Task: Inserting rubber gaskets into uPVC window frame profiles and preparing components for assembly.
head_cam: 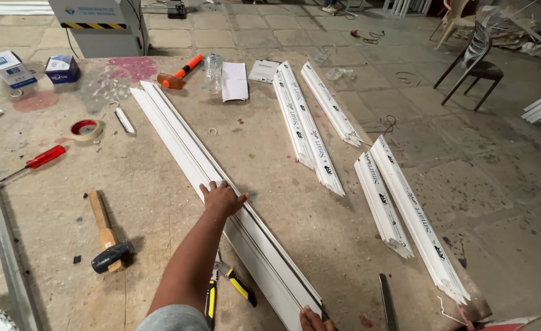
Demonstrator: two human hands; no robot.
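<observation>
Your left hand point(223, 197) lies flat, fingers spread, pressing on the long white plastic profile point(221, 184), a ribbed, glossy strip running diagonally across the worn, stained workbench point(160, 202). Your right hand point(313, 320) touches the profile's near cut end; mostly out of frame, so can't tell if it grips. Wooden-handled hammer point(106, 236) with black head lies left of your arm; yellow-and-black pliers point(224, 288) just under the forearm. Shorter white mitred profiles point(307, 129) lie to the right, well apart. Red-handled screwdriver point(37, 160) far left.
</observation>
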